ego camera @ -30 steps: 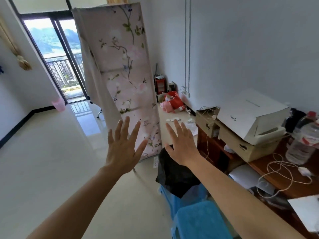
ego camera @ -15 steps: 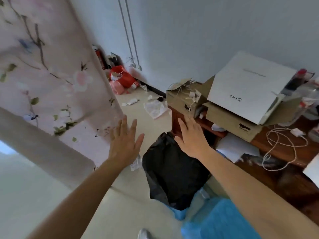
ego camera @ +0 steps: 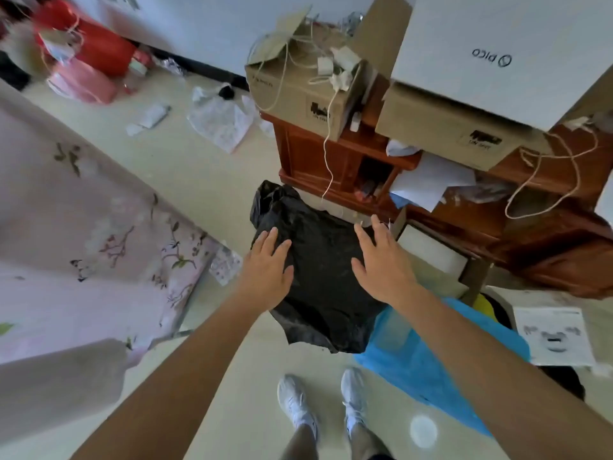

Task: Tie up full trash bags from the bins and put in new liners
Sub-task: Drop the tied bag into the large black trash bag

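Left hand (ego camera: pixel 268 273) and right hand (ego camera: pixel 381 260): fingers extended, holding nothing, over black bag (ego camera: pixel 318 267); contact unclear.

Holds both bare arms stretched forward and down toward the black bag (ego camera: pixel 318 277); keeps the left hand (ego camera: pixel 267 272) palm-down over the bag's left side, fingers straight and slightly spread; keeps the right hand (ego camera: pixel 381 263) palm-down over its right side, fingers likewise spread, thumb turned inward; grips nothing with either; cannot tell whether either palm touches the bag.
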`<state>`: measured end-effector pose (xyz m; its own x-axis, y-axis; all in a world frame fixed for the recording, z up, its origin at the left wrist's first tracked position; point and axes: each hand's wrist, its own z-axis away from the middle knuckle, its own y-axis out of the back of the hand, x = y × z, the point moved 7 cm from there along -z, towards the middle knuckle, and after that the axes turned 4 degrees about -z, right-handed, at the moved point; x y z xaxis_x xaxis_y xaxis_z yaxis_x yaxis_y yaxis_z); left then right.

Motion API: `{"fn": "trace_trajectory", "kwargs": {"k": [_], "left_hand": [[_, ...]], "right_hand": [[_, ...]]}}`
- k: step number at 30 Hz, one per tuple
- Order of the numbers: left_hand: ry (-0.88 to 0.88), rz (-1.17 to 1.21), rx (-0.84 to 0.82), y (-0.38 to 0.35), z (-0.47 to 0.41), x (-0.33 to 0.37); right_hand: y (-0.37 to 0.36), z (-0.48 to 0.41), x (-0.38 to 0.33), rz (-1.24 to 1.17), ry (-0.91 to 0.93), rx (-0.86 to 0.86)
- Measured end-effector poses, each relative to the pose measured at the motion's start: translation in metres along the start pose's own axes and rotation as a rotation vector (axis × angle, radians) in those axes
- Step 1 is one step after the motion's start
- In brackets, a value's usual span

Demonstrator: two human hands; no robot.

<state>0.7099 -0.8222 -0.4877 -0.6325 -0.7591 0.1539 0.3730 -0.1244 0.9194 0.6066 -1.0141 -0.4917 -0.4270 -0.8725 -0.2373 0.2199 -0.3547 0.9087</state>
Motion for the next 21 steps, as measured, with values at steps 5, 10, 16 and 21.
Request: {"fn": "trace_trajectory", "kwargs": {"k": [5, 10, 16, 21], "left_hand": [[-0.001, 0.086, -0.084, -0.125, -0.054, -0.007], [0.076, 0.117, -0.023, -0.243, -0.075, -0.021], [0.129, 0.078, 0.26, -0.259, -0.061, -0.014], [0.132, 0.198, 0.19, -0.225, -0.047, -0.022]], "right_hand": [[-0.128, -0.023, 0.03, -0.038, -0.084, -0.023], [-0.255, -0.019, 0.05, -0.083, -0.082, -0.015], [-0.276, -0.003, 0.049, -0.076, 0.042, 0.353], [-0.236, -0.015, 0.042, -0.254, -0.009, 0.173]]}}
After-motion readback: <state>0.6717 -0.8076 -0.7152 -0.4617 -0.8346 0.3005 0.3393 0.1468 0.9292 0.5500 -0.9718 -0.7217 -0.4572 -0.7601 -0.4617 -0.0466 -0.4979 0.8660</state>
